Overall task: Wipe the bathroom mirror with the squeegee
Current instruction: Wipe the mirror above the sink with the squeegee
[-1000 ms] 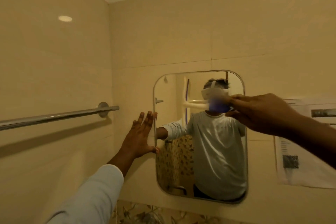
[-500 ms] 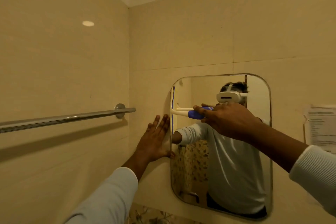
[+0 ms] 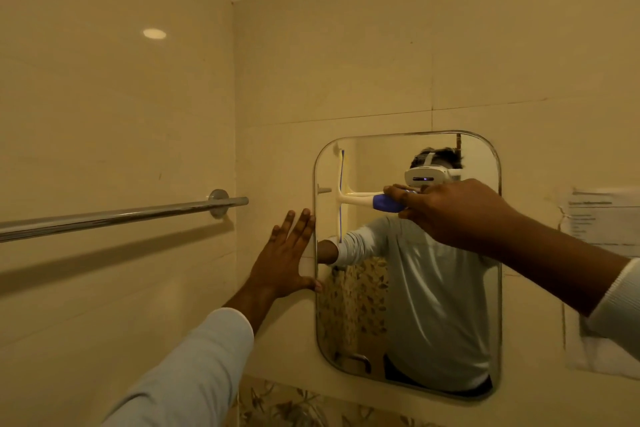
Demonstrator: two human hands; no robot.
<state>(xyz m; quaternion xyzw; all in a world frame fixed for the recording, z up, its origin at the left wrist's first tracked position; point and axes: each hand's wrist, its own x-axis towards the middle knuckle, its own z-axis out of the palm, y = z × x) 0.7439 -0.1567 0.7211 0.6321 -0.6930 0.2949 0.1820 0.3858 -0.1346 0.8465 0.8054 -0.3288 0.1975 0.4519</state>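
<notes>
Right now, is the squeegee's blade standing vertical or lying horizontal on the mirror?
Vertical: the white-and-blue squeegee blade runs up and down by the rounded wall mirror's left edge, handle horizontal in the right hand.

No text, label, brand or number can be read anywhere in the frame. The only item carrying print is a sheet of paper [image 3: 604, 218] fixed to the tiled wall at the right edge of the frame, just right of the mirror [image 3: 450, 322]. It shows a dark heading line and several fainter lines beneath, but all are too small and blurred to make out. The lower part of the sheet is hidden behind a forearm.
</notes>
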